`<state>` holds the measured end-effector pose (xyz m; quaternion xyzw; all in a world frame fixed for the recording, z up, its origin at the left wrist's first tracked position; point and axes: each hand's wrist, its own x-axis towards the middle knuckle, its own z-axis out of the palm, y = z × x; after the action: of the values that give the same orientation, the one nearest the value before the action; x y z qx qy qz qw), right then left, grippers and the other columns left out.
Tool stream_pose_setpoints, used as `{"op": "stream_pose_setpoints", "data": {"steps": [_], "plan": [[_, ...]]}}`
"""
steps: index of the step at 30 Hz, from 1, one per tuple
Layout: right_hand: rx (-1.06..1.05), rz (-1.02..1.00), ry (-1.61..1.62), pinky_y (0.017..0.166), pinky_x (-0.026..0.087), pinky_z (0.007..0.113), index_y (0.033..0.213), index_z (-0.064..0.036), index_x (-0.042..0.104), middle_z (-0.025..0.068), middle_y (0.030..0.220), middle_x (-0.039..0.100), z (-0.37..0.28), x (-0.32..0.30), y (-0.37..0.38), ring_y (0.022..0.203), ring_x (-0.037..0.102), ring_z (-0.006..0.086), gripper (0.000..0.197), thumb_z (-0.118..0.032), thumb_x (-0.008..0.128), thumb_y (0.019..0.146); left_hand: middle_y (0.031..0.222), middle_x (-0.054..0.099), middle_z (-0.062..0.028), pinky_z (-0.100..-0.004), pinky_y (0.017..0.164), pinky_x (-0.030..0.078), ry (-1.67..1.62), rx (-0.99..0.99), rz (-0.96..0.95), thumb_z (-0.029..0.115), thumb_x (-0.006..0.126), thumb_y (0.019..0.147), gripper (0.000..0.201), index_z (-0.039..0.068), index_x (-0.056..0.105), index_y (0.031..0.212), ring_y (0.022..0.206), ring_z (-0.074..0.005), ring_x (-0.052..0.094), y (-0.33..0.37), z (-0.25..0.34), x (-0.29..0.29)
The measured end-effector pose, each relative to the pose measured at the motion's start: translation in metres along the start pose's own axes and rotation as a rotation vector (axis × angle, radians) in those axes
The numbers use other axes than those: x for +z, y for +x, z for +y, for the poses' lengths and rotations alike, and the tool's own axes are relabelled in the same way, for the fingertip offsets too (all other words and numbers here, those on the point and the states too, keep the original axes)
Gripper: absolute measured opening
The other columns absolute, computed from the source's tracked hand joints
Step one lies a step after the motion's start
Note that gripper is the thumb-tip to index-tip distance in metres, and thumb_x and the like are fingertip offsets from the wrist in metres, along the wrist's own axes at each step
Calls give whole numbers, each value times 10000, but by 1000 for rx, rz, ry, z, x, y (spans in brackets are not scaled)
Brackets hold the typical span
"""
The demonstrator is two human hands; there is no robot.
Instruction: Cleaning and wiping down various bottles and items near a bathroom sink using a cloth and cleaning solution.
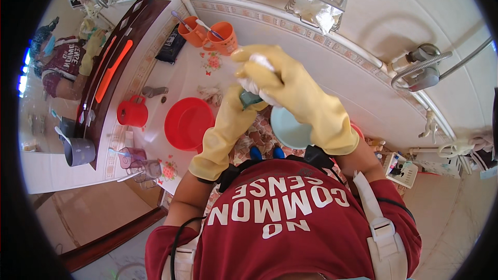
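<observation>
Both my hands wear long yellow rubber gloves and are close together above the gap beside the sink counter. My right hand (270, 70) is closed round a white, crumpled cloth-like wad (250, 85), which shows between the fingers. Just below it, my left hand (236, 105) grips a dark green, smooth object (249, 98). Most of that object is hidden by the gloves, so its kind is unclear. The white wad lies against it or right beside it.
A red basin (189, 123) and a red mug (133, 111) sit at the sink. Orange cups (223, 39) with toothbrushes stand behind, near a black packet (171, 43). A pale blue basin (290, 127) is below my hands. A shower tap (424, 67) juts from the right wall.
</observation>
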<state>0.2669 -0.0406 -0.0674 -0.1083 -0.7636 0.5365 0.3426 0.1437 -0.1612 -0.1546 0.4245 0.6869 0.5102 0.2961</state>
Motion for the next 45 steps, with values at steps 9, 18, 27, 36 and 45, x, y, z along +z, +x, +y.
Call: {"op": "stream_pose_setpoints", "data": {"steps": [9, 18, 27, 36, 45], "plan": [[543, 224, 357, 761, 540, 288, 1234, -48, 647, 103, 1021, 724, 28, -27, 9, 855, 654, 136, 295, -268, 589, 1046, 1024, 744, -98, -328, 879, 530, -156, 165, 62, 58, 779, 889, 374, 2, 667, 1241, 949, -177, 684, 9, 18, -2], [227, 119, 222, 956, 512, 313, 1384, -60, 567, 76, 1303, 623, 19, 9, -6, 1143, 592, 147, 446, -138, 702, 966, 968, 730, -118, -351, 819, 534, -306, -30, 72, 101, 728, 926, 244, -2, 670, 1140, 916, -200, 687, 10, 37, 12], [316, 195, 592, 828, 551, 299, 1129, -16, 688, 59, 993, 724, 20, -13, 8, 919, 674, 134, 250, -71, 742, 891, 1055, 690, -184, -400, 813, 537, 92, 120, -250, 354, 804, 847, 581, -34, 608, 1233, 935, -318, 682, 17, 57, 3], [229, -11, 664, 907, 534, 309, 1298, 10, 619, 101, 1081, 733, 20, -16, 3, 988, 686, 182, 385, -81, 660, 926, 1158, 648, -109, -369, 892, 524, -410, 93, -215, 236, 878, 773, 698, 2, 556, 1347, 1008, -222, 642, 17, 43, 17], [304, 268, 572, 991, 489, 323, 1499, 6, 434, 119, 1311, 618, 30, 0, -23, 1105, 593, 170, 464, -234, 473, 1104, 1001, 736, -152, -408, 826, 566, 222, 9, 184, 268, 933, 676, 585, 2, 669, 1126, 963, -317, 720, 31, 30, 12]]}}
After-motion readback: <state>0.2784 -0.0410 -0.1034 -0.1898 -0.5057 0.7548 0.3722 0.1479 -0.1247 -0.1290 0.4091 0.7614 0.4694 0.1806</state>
